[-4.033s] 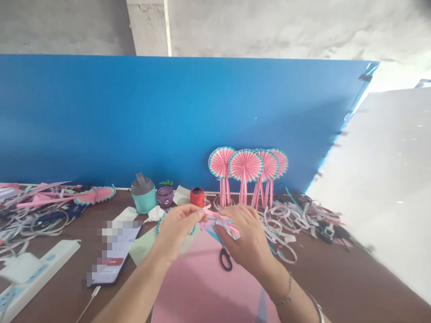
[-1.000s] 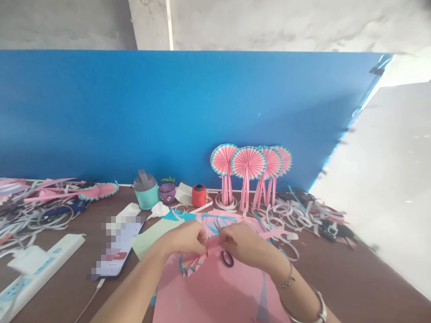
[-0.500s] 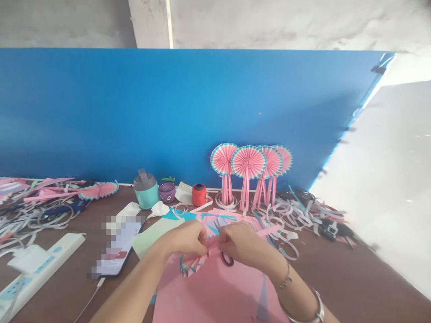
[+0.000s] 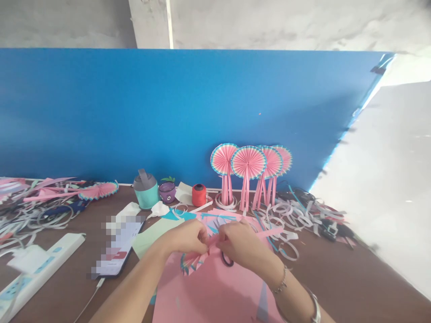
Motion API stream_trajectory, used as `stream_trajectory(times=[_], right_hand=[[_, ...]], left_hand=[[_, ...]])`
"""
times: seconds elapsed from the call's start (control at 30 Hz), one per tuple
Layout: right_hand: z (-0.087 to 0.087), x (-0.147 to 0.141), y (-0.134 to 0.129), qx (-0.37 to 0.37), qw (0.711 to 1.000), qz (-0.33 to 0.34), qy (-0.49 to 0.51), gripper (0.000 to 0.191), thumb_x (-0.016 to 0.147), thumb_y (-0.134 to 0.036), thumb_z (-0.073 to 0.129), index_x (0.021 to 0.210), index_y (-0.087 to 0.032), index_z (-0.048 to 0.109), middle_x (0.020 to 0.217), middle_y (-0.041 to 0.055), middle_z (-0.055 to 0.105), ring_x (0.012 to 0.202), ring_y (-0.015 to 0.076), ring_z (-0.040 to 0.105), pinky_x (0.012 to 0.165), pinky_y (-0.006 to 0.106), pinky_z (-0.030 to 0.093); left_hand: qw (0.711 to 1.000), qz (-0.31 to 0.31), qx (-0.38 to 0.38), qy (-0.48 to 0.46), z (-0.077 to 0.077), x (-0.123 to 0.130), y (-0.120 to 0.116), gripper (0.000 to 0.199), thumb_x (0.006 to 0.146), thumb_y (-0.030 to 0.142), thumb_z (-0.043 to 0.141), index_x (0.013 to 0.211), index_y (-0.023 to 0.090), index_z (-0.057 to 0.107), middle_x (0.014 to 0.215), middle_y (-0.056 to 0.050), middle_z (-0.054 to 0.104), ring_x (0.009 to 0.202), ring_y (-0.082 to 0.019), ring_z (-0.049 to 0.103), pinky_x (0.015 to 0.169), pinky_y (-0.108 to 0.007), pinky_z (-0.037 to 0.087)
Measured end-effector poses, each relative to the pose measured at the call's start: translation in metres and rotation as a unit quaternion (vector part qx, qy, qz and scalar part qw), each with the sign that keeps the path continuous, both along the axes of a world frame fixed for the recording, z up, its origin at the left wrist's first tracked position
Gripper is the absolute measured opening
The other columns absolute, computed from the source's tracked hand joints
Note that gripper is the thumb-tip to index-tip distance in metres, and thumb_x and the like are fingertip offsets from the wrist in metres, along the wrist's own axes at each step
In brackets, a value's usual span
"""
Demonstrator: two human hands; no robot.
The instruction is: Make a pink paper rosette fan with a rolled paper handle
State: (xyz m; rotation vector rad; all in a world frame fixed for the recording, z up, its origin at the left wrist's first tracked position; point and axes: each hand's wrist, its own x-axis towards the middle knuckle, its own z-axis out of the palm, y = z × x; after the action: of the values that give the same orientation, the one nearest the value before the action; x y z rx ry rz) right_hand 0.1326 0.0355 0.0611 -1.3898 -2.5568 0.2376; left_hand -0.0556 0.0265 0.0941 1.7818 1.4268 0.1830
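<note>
Over a pink paper sheet [image 4: 215, 291], my left hand [image 4: 190, 237] is closed on a pleated pink paper fan [image 4: 192, 264] with a blue and cream zigzag edge. My right hand [image 4: 237, 242] pinches the same fan close beside the left, its fingertips partly hidden. A pink paper strip [image 4: 271, 232] sticks out to the right behind the right hand. Below that hand shows the dark handle loop of a pair of scissors [image 4: 227, 260], lying on the paper with its blades pointing away.
Several round pink fans [image 4: 248, 162] lean against the blue partition [image 4: 151, 112]. Red thread spool [image 4: 199, 195], purple cup [image 4: 167, 192] and teal bottle [image 4: 147, 193] stand at the back. A phone [image 4: 121, 251] and power strip [image 4: 40, 269] lie left; curled paper strips [image 4: 289, 215] lie right.
My right hand and forearm have shifted slightly left, toward the left hand. The fan has barely moved, and both hands still grip it.
</note>
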Motion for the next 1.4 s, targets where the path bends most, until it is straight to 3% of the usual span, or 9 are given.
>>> stream_trajectory(times=[0.43, 0.57, 0.73, 0.93, 1.1, 1.23, 1.4], right_hand=[[0.014, -0.01, -0.008, -0.024, 0.999, -0.047, 0.007, 0.024, 0.072, -0.036, 0.067, 0.058, -0.018, 0.059, 0.054, -0.0013, 0.056, 0.055, 0.012, 0.044, 0.066, 0.03, 0.027], [0.015, -0.014, -0.009, -0.033, 0.997, -0.065, -0.012, 0.022, 0.072, -0.035, 0.065, 0.059, -0.019, 0.06, 0.049, -0.0005, 0.053, 0.054, 0.0136, 0.047, 0.064, 0.03, 0.026], [0.006, -0.013, -0.006, 0.016, 0.996, -0.077, -0.032, 0.025, 0.072, -0.038, 0.064, 0.06, -0.018, 0.055, 0.054, 0.0027, 0.057, 0.057, 0.0172, 0.054, 0.062, 0.031, 0.024], [0.002, -0.01, -0.007, 0.076, 0.994, -0.072, -0.025, 0.038, 0.073, -0.046, 0.067, 0.095, -0.017, 0.054, 0.056, -0.001, 0.061, 0.06, 0.0227, 0.061, 0.065, 0.031, 0.025], [0.003, -0.012, -0.013, 0.14, 0.987, -0.076, -0.028, 0.032, 0.08, -0.047, 0.064, 0.088, -0.019, 0.05, 0.061, -0.0004, 0.062, 0.061, 0.0222, 0.062, 0.062, 0.031, 0.023], [0.001, -0.01, -0.01, 0.177, 0.98, -0.083, -0.02, 0.039, 0.074, -0.053, 0.068, 0.082, -0.02, 0.048, 0.073, 0.0031, 0.063, 0.062, 0.0223, 0.061, 0.061, 0.031, 0.022], [0.005, -0.002, -0.003, 0.14, 0.988, -0.062, -0.005, 0.037, 0.073, -0.05, 0.07, 0.083, -0.02, 0.05, 0.073, 0.0028, 0.064, 0.067, 0.0228, 0.062, 0.064, 0.03, 0.025]], left_hand=[[1.0, 0.004, -0.003, -0.002, -0.003, -0.001, 0.001, 0.011, 0.053, 0.015, 0.051, 0.058, 0.02, 0.06, 0.05, 0.003, 0.053, 0.054, -0.014, 0.05, 0.047, -0.024, 0.032], [1.0, -0.008, 0.013, -0.002, -0.007, -0.002, 0.002, 0.013, 0.052, 0.016, 0.051, 0.059, 0.02, 0.062, 0.061, 0.002, 0.059, 0.057, -0.014, 0.051, 0.047, -0.024, 0.033], [0.999, -0.013, 0.041, 0.014, -0.01, -0.002, 0.003, 0.013, 0.053, 0.016, 0.051, 0.058, 0.019, 0.062, 0.067, 0.0, 0.062, 0.059, -0.014, 0.051, 0.048, -0.024, 0.034], [0.999, -0.017, 0.05, 0.003, -0.003, -0.002, 0.0, 0.011, 0.054, 0.016, 0.051, 0.06, 0.019, 0.061, 0.072, 0.0, 0.066, 0.062, -0.014, 0.055, 0.051, -0.023, 0.038], [0.997, -0.01, 0.079, 0.016, 0.007, -0.004, -0.004, 0.009, 0.057, 0.018, 0.052, 0.061, 0.02, 0.06, 0.074, 0.0, 0.066, 0.072, -0.016, 0.06, 0.055, -0.023, 0.04], [0.995, -0.015, 0.092, 0.023, 0.014, -0.003, -0.008, 0.009, 0.058, 0.016, 0.052, 0.06, 0.021, 0.06, 0.076, 0.001, 0.068, 0.074, -0.017, 0.061, 0.06, -0.024, 0.042], [0.993, -0.017, 0.115, 0.011, 0.015, -0.007, -0.009, 0.014, 0.06, 0.014, 0.051, 0.062, 0.021, 0.063, 0.077, 0.001, 0.068, 0.083, -0.018, 0.061, 0.063, -0.023, 0.043]])
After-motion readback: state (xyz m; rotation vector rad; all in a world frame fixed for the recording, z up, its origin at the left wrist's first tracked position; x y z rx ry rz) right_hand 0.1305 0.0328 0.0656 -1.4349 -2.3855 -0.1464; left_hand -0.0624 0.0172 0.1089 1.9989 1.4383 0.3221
